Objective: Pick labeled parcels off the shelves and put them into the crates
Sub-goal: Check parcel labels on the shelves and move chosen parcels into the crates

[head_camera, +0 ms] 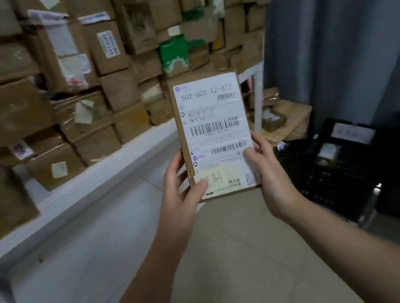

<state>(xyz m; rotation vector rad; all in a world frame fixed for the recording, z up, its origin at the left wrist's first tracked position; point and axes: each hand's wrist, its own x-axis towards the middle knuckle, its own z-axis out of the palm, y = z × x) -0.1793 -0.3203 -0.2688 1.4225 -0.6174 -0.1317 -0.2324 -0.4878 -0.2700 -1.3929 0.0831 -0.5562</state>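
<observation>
A flat brown cardboard parcel (212, 119) with a large white shipping label and a yellow note is held upright in front of me, label facing me. My left hand (182, 194) grips its lower left edge, thumb pressed on the yellow note. My right hand (269, 171) grips the lower right edge, thumb on the label. Black plastic crates (340, 180) stand on the floor to the right, below the parcel, with white tags on their rims.
A white shelf (107, 175) runs along the left, stacked high with several brown cardboard parcels (77, 66) and one green box (173, 54). A lower shelf level holds more parcels (275, 116). A grey curtain (348, 26) hangs at the right. Beige tiled floor (240, 264) lies between shelf and crates.
</observation>
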